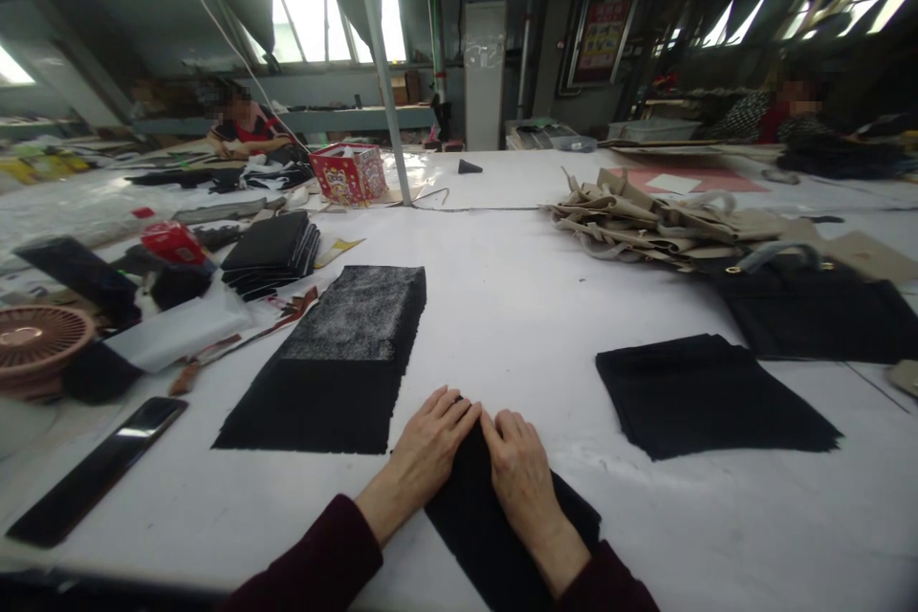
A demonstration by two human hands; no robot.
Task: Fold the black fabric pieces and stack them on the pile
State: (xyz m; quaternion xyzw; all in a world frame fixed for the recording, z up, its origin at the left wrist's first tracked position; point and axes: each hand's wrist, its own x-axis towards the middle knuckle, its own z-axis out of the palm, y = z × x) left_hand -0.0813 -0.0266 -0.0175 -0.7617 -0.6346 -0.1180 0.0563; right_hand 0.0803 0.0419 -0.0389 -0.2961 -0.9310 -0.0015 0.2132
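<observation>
Both my hands rest side by side on a black fabric piece (488, 526) lying on the white table (516, 306) right in front of me. My left hand (428, 457) lies flat on the piece's left part with its fingers stretched forward. My right hand (522, 470) presses down on its right part, fingers together and slightly curled at the far edge. A stack of black fabric pieces (337, 363) with a greyish top lies just left of my hands. Another stack of black fabric pieces (707, 392) sits to the right.
A pile of beige bags (645, 220) and a black bag (818, 306) lie at the right. A dark ruler-like bar (97, 469), a brown fan (35, 344), black folded pieces (273, 249) and a red box (348, 174) are at the left. Two people sit across the table.
</observation>
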